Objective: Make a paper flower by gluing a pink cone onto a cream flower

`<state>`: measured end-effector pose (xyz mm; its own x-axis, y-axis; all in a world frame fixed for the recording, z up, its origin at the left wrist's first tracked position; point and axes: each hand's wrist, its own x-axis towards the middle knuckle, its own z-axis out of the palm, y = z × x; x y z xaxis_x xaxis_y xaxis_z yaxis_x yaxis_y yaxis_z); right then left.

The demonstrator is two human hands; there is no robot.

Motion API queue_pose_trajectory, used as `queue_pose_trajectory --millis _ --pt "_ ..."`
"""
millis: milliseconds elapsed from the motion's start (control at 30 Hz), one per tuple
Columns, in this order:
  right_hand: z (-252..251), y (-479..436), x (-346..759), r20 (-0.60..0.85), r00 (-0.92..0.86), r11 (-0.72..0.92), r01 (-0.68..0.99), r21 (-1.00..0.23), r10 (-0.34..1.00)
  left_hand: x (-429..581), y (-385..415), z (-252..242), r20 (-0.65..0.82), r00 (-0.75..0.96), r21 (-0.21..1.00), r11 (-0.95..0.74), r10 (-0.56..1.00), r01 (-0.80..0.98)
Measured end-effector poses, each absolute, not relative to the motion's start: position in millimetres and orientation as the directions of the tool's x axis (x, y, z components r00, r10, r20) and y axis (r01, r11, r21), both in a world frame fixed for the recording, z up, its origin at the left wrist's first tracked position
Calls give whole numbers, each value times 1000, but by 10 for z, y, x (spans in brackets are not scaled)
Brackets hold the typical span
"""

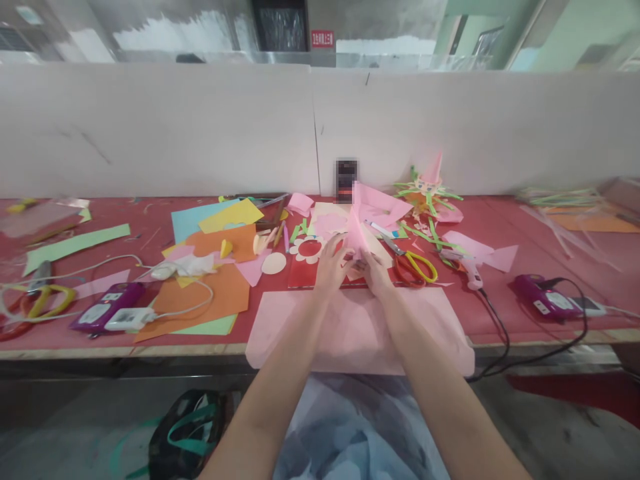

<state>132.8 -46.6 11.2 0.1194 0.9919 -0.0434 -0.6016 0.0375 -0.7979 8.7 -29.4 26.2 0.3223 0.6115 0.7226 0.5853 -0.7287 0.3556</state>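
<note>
Over the middle of the table my left hand point(333, 263) and my right hand point(375, 271) are close together, both closed on the lower part of a folded sheet of pink paper point(355, 230). The paper stands upright between them, its tip pointing up. The fingertips are partly hidden and blurred. Beneath the hands lies a red sheet point(301, 272) with a white paper flower point(298, 250) on its left part. Scissors point(425, 268) with red and yellow handles lie just right of my right hand. A white paper oval point(274, 263) is left of my left hand.
A pink mat point(355, 333) covers the table's front edge. Orange paper point(200, 303) and other coloured sheets lie left. A pink glue gun point(473, 272) with a black cord lies right, near a purple device point(545, 298). A phone point(347, 177) and a paper figure point(429, 190) stand behind.
</note>
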Motion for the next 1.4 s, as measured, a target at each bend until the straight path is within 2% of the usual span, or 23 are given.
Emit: queue_pose_trajectory --millis 367,700,867,1133,1400 --pt "144 -506 1313 -36 98 25 -556 -831 994 86 -308 246 712 224 486 -697 666 527" --pt "58 -477 1312 18 86 56 -456 -888 996 86 -319 259 671 186 548 -649 718 527" --pt "22 -460 1324 16 97 53 -397 -916 995 97 -305 253 683 191 542 -664 705 514" --pt "141 -494 1314 -22 126 50 -540 -840 992 107 -302 245 713 210 516 -704 669 488" --pt "122 -496 1305 -25 124 39 -489 -872 992 108 -321 269 695 169 555 -671 699 493"
